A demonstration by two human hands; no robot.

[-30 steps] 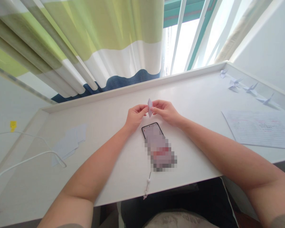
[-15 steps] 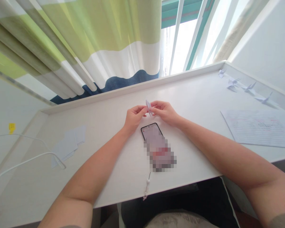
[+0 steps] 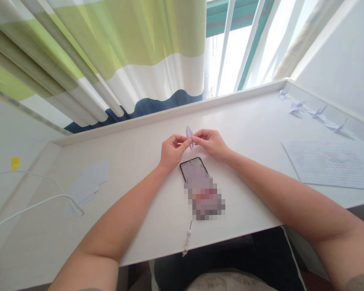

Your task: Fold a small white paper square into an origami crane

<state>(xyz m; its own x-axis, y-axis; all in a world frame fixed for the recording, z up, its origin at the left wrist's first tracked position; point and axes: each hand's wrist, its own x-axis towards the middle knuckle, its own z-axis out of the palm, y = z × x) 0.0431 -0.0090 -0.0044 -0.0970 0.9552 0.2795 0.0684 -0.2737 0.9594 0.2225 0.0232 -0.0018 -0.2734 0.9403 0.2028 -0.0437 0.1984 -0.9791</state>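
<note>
Above the desk's middle, a small folded piece of pale lilac paper (image 3: 189,137) stands pointing up between my hands. My left hand (image 3: 172,152) pinches its lower part from the left with thumb and fingertips. From the right, my right hand (image 3: 210,143) grips the same piece between its fingertips. Just below my hands lies a black-framed smartphone (image 3: 194,169), its screen partly blurred out. Neither hand touches the phone.
On the white desk (image 3: 145,137), a stack of pale paper squares (image 3: 87,186) lies at left and a lined sheet (image 3: 330,163) at right. Several paper cranes (image 3: 318,113) line the far right edge. A white cable (image 3: 33,206) runs across the left side.
The folded paper has tilted slightly and looks narrower than a second ago. My fingers have shifted a little on it, and my hands stay in nearly the same place.
</note>
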